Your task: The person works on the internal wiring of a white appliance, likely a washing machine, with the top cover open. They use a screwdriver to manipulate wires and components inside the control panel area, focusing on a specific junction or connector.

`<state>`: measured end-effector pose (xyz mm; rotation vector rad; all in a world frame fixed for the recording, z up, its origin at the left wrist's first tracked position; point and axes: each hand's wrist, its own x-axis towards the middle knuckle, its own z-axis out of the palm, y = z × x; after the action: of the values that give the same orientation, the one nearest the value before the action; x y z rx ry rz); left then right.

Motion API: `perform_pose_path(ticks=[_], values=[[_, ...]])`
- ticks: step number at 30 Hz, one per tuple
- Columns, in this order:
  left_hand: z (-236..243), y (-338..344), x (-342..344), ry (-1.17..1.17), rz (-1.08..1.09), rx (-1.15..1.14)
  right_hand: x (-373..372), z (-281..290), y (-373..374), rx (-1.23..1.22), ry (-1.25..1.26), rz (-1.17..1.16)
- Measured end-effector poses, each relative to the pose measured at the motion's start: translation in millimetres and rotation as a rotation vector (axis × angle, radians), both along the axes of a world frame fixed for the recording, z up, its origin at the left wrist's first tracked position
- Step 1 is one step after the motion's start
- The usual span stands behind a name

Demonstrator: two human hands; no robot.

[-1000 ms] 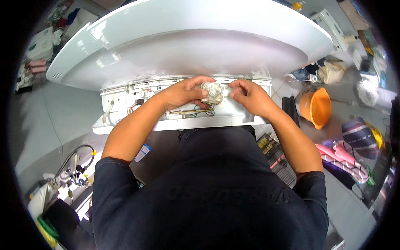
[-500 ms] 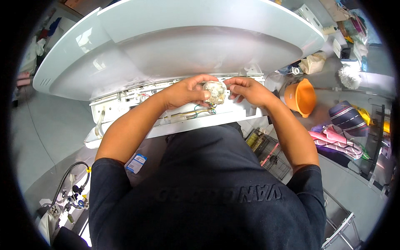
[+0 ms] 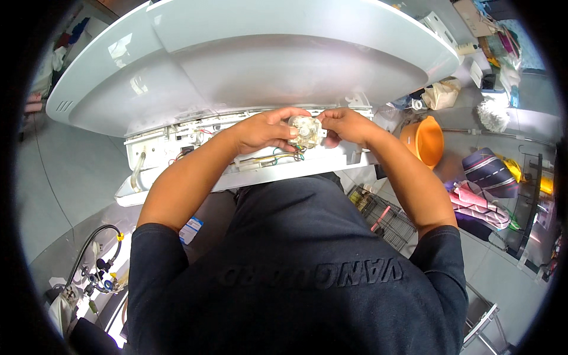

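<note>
My left hand [image 3: 269, 131] grips a translucent, boxy plastic component [image 3: 305, 131] with a round centre from its left side, thumb on its face. My right hand [image 3: 344, 127] is closed at the component's right edge, thumb and fingers pinched there. The component is over an open white appliance housing [image 3: 331, 160], with coloured wires [image 3: 278, 158] running beneath it and a pale flexible tube [image 3: 139, 170] at the housing's left end. A large glossy white curved cover [image 3: 254, 71] stands behind the housing. Parts of my fingers are hidden behind the component.
At right are an orange bucket [image 3: 431, 143], a white fluffy duster [image 3: 492, 115], pink folded fabric [image 3: 479, 210] and a dark wire basket [image 3: 393, 231]. At lower left lie black hoses with fittings [image 3: 94, 248] and a blue-and-white packet [image 3: 192, 229].
My right hand has moved left from beside the component and closed at its edge. The left hand keeps its grip. The whole view has shifted a little.
</note>
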<state>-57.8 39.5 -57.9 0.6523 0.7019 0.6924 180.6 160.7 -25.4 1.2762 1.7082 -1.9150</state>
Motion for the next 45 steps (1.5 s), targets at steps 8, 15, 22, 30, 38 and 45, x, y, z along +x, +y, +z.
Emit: perform_pose_path(ticks=[8,15,22,30,38,45], values=[[-3.1,-2.3,-4.8,-0.101,0.006,0.027,-10.2,7.9,-9.6,-0.041,0.008,-0.087],[-4.5,0.4,-1.4,-0.081,-0.008,0.06,-8.7,0.6,-7.9,-0.007,-0.054,-0.081],[2.0,1.5,0.1,-0.051,-0.023,0.088,-9.8,-2.5,-6.0,-0.026,-0.076,-0.162],[0.1,2.0,-0.7,-0.044,-0.048,0.115,-18.4,5.7,-6.3,0.016,-0.141,-0.156],[0.6,1.5,-1.3,-0.057,-0.024,0.091,-15.4,-1.6,-6.0,-0.016,-0.107,-0.198],[-0.4,0.9,-0.4,-0.044,-0.003,0.061,-13.5,4.6,-8.3,-0.049,-0.091,-0.194]])
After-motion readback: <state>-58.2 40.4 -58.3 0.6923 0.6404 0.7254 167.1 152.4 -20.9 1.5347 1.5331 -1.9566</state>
